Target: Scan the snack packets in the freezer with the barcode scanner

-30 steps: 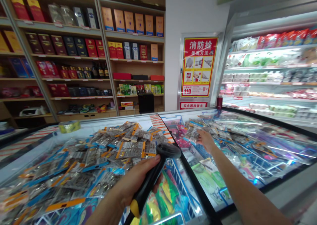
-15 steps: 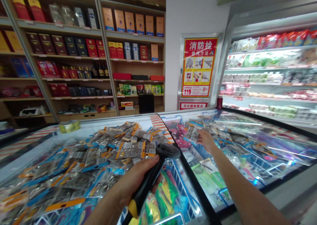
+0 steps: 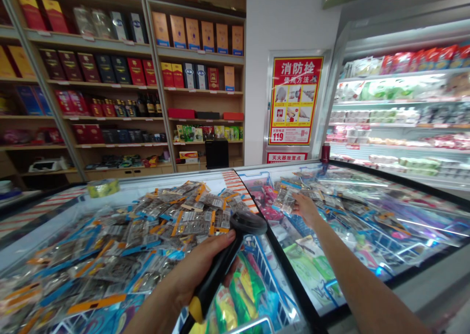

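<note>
In my left hand (image 3: pixel 200 268) is a black handheld barcode scanner (image 3: pixel 216 270) with a yellow band near its cord; my fingers wrap round its handle, and its head points forward. My right hand (image 3: pixel 304 209) reaches over the glass on the right and grips a small clear snack packet (image 3: pixel 284 200) with a blue edge by its right side. Close beyond it lie more such packets (image 3: pixel 332 199) on the right-hand glass. To the left, a big heap of snack packets (image 3: pixel 135 233) with blue and orange edges covers the glass top.
Both glass tops belong to a chest freezer with a black dividing frame (image 3: pixel 282 253). Colourful bags (image 3: pixel 238 290) sit in a wire basket below. A roll of tape (image 3: pixel 103 187) rests at the far left. Behind are shelves of boxes (image 3: pixel 193 32) and a lit refrigerated display (image 3: pixel 404 101).
Almost nothing differs. The scanner has shifted very slightly left, and the packet in my right hand has turned a little.
</note>
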Demonstrator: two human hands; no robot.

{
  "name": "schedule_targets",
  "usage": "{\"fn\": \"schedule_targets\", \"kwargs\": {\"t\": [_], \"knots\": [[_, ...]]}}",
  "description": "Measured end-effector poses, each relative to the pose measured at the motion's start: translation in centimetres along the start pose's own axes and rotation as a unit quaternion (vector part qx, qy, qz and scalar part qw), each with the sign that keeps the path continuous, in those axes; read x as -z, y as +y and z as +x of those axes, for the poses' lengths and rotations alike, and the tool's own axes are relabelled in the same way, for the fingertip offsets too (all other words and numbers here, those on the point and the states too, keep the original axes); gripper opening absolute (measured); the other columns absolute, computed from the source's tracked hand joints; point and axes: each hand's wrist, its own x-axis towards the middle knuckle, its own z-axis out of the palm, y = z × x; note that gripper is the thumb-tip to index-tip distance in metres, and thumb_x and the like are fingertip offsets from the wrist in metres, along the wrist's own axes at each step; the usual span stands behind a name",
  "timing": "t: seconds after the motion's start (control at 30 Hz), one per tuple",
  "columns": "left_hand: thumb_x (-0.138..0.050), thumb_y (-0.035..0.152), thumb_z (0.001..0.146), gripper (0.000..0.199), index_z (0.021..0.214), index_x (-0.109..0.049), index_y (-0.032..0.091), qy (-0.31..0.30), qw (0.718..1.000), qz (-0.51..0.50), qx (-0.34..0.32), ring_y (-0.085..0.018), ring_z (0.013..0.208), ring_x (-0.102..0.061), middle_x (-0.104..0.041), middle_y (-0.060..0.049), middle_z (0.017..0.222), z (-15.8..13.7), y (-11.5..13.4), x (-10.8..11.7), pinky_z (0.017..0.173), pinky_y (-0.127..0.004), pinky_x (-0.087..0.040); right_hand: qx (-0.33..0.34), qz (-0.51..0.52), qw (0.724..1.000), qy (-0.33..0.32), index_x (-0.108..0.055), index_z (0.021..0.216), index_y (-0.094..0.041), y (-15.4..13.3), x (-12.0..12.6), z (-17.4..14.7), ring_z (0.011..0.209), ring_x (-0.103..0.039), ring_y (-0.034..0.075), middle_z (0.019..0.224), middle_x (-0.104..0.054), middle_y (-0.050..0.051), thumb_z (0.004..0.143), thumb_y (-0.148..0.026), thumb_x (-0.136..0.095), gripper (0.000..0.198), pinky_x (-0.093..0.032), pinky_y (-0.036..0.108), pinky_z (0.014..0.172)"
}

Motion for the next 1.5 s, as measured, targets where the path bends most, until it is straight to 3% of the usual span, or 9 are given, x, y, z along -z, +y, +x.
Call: {"fn": "schedule_targets", "kwargs": {"t": [0.27, 0.77, 1.03, 1.27, 1.4, 1.5], "knots": [[-0.048, 0.052, 0.068, 0.039, 0.069, -0.051, 0.013, 0.002, 1.0, 0.004, -0.002, -0.007, 0.041, -0.045, -0.052, 0.0, 0.051, 0.2, -0.4, 0.3, 0.042, -0.019, -0.029, -0.004, -0.005, 1.0, 0.002, -0.049, 0.067, -0.018, -0.2, 0.0, -0.2, 0.041, -0.053, 0.012, 0.047, -0.058, -0.002, 0.074, -0.024, -0.046, 0.01, -0.042, 0.022, 0.04], [-0.048, 0.05, 0.069, 0.037, 0.07, -0.051, 0.013, 0.006, 1.0, -0.005, -0.012, -0.008, 0.04, -0.045, -0.052, 0.0, 0.05, -0.2, -0.2, 0.4, 0.042, -0.019, -0.028, -0.014, -0.003, 1.0, -0.021, -0.051, 0.068, -0.018, -0.1, 0.0, -0.1, 0.041, -0.054, 0.011, 0.046, -0.057, -0.002, 0.075, -0.025, -0.045, 0.011, -0.042, 0.021, 0.04], [-0.047, 0.048, 0.072, 0.037, 0.066, -0.051, 0.012, -0.031, 0.999, 0.01, -0.03, -0.008, 0.041, -0.044, -0.051, -0.001, 0.051, -0.1, -0.3, 1.1, 0.043, -0.02, -0.028, -0.012, 0.001, 1.0, -0.029, -0.051, 0.069, -0.017, 0.0, 0.2, 0.0, 0.041, -0.054, 0.011, 0.047, -0.057, -0.001, 0.074, -0.026, -0.047, 0.011, -0.043, 0.021, 0.04], [-0.045, 0.05, 0.072, 0.041, 0.061, -0.05, 0.011, -0.029, 0.998, 0.035, -0.053, -0.007, 0.043, -0.044, -0.052, -0.001, 0.052, 1.3, -0.8, 2.2, 0.044, -0.019, -0.03, -0.015, -0.016, 0.999, -0.025, -0.051, 0.068, -0.017, 0.2, 0.0, 0.1, 0.04, -0.053, 0.011, 0.047, -0.057, -0.002, 0.074, -0.025, -0.047, 0.011, -0.041, 0.02, 0.039], [-0.048, 0.054, 0.069, 0.041, 0.07, -0.051, 0.013, -0.003, 0.999, 0.004, -0.04, -0.008, 0.043, -0.047, -0.054, 0.0, 0.054, 2.3, -1.3, 2.4, 0.045, -0.02, -0.032, -0.015, -0.023, 0.999, -0.03, -0.052, 0.069, -0.018, 0.3, 0.0, 0.1, 0.043, -0.055, 0.012, 0.05, -0.059, -0.001, 0.073, -0.026, -0.048, 0.01, -0.043, 0.022, 0.041], [-0.045, 0.057, 0.068, 0.044, 0.073, -0.052, 0.013, -0.022, 0.999, -0.006, -0.036, -0.008, 0.042, -0.047, -0.054, -0.001, 0.054, 2.6, -1.5, 2.1, 0.045, -0.021, -0.032, -0.018, -0.032, 0.999, -0.028, -0.053, 0.07, -0.018, 0.5, 0.1, 0.1, 0.044, -0.056, 0.013, 0.052, -0.061, 0.0, 0.073, -0.026, -0.049, 0.009, -0.043, 0.022, 0.042]]}}
